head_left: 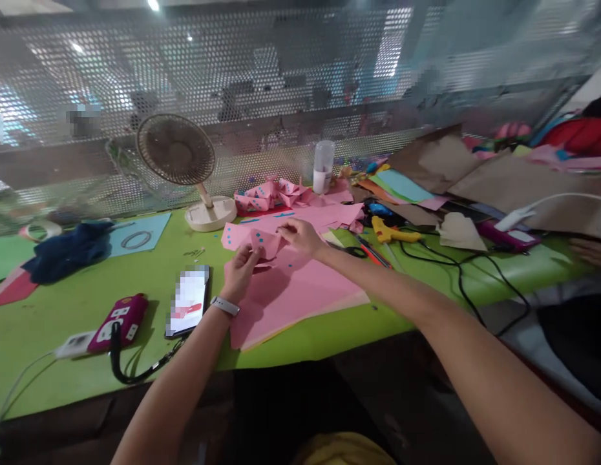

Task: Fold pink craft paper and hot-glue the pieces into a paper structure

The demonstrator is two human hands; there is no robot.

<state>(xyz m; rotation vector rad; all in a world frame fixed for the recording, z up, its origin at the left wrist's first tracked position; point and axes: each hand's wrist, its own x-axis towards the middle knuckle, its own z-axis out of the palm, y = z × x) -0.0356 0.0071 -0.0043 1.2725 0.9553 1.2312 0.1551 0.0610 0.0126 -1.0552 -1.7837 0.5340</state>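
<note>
Between my hands is a folded pink paper piece dotted with small blue squares. My left hand, with a watch on its wrist, pinches the lower edge of that paper. At the paper's right end the fingers of my right hand are closed on it; the fingertips are small and partly hidden. Below lies a large pink sheet on the green table. Behind, several folded pink pieces with blue dots stand in a cluster.
A phone and a magenta power bank with a cable lie to the left. The fan stands behind. On the right are a yellow glue gun, scissors, black cords and brown cardboard. A bottle stands near the mesh screen.
</note>
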